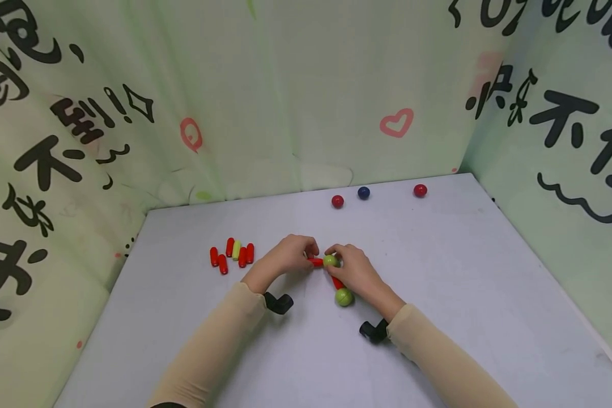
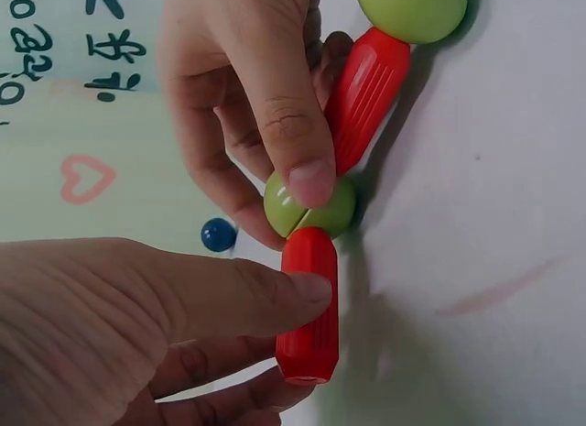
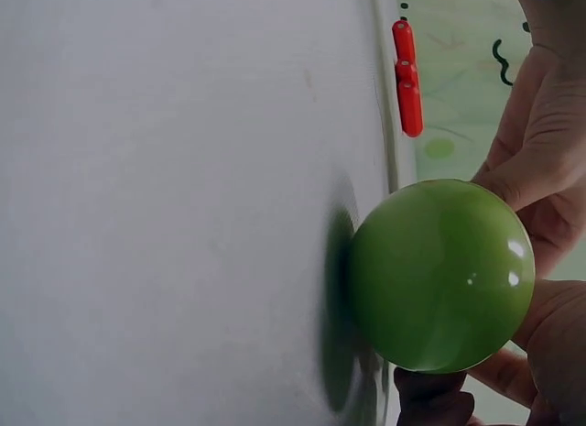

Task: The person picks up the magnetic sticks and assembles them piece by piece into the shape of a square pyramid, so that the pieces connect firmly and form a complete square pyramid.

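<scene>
Red rod (image 2: 309, 348) pinched in my left hand (image 1: 288, 253), its end touching a green ball (image 1: 330, 260) mid-table (image 1: 306, 351).
My right hand (image 1: 359, 273) pinches that ball; a second red rod (image 2: 374, 98) slants from it toward me, to another green ball (image 1: 344, 297). Loose rods (image 1: 222, 264) lie leftward.

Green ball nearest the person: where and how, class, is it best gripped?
Pinch the green ball across its middle, fingers left and right, probably coming from the near side: its round surface is bare there, while a red rod meets its far side and the right hand lies beyond.
</scene>
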`<state>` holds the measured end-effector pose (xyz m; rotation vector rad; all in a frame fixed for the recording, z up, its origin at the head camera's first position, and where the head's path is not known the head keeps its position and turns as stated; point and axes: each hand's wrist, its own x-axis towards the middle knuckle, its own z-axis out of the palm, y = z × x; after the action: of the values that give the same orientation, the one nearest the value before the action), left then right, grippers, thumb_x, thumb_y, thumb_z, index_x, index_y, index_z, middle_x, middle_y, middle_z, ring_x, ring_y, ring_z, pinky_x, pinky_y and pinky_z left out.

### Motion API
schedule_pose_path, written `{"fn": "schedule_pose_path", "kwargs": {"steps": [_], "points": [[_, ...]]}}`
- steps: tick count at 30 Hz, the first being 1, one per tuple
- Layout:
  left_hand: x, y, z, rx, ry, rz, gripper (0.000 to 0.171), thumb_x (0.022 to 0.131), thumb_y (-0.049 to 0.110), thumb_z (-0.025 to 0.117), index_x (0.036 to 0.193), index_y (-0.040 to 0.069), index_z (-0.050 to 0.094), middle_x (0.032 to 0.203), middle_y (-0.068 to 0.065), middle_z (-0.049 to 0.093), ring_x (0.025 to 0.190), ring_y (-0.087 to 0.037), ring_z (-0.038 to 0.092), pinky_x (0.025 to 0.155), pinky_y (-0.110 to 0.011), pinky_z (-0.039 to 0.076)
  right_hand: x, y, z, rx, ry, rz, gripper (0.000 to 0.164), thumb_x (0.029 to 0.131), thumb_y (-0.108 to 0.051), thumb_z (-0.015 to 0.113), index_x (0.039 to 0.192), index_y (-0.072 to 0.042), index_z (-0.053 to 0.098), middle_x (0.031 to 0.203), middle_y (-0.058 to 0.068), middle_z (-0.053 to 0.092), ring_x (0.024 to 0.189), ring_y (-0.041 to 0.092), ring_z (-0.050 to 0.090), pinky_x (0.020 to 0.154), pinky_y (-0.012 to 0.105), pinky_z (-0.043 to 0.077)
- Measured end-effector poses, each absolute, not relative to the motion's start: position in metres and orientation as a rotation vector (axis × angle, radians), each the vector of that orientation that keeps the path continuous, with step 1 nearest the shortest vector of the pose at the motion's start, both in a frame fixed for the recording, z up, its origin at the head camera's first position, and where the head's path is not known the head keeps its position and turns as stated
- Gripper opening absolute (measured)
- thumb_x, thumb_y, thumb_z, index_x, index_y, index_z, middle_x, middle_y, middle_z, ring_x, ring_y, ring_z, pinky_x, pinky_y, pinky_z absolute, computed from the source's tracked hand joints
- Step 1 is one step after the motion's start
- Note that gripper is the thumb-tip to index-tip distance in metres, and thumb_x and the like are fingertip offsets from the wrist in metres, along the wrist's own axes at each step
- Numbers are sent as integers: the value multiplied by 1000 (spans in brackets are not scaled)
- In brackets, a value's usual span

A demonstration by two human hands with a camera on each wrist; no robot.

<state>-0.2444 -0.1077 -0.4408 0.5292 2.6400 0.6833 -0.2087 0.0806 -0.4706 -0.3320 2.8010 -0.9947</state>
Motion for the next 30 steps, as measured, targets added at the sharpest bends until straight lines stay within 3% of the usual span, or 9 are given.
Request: {"fn": "schedule_pose_path", "kwargs": {"steps": [6, 11, 20, 30], "points": [[-246, -103, -435, 574, 2602, 675, 21, 89, 9, 79, 108, 9, 70, 94, -3, 71, 85, -18, 61, 78, -29, 55, -208, 82, -470, -303, 2806, -1004, 32, 94, -21, 76, 124, -12, 70, 116, 15, 66, 99, 26, 62, 86, 42, 56], [-255, -101, -427, 577, 2563, 627, 22, 91, 10, 77, 112, 9, 70, 98, -3, 70, 83, -18, 64, 76, -28, 57, -209, 82, -471, -313, 2800, -1018, 32, 94, -21, 76, 124, -12, 70, 115, 15, 66, 99, 26, 61, 86, 42, 55], [-299, -80, -424, 655, 2832, 358, 19, 101, 8, 61, 119, 6, 69, 112, -9, 70, 102, -23, 63, 96, -34, 55, -210, 83, -472, -319, 2811, -1055, 29, 93, -20, 77, 119, -10, 71, 108, 12, 66, 93, 24, 59, 81, 38, 53], [-336, -59, -439, 745, 2913, 208, 29, 105, 11, 57, 132, 7, 63, 135, -11, 59, 124, -28, 55, 111, -37, 47, -209, 80, -472, -312, 2821, -1077, 27, 91, -19, 78, 116, -10, 71, 105, 12, 66, 91, 23, 60, 79, 36, 53]]}}
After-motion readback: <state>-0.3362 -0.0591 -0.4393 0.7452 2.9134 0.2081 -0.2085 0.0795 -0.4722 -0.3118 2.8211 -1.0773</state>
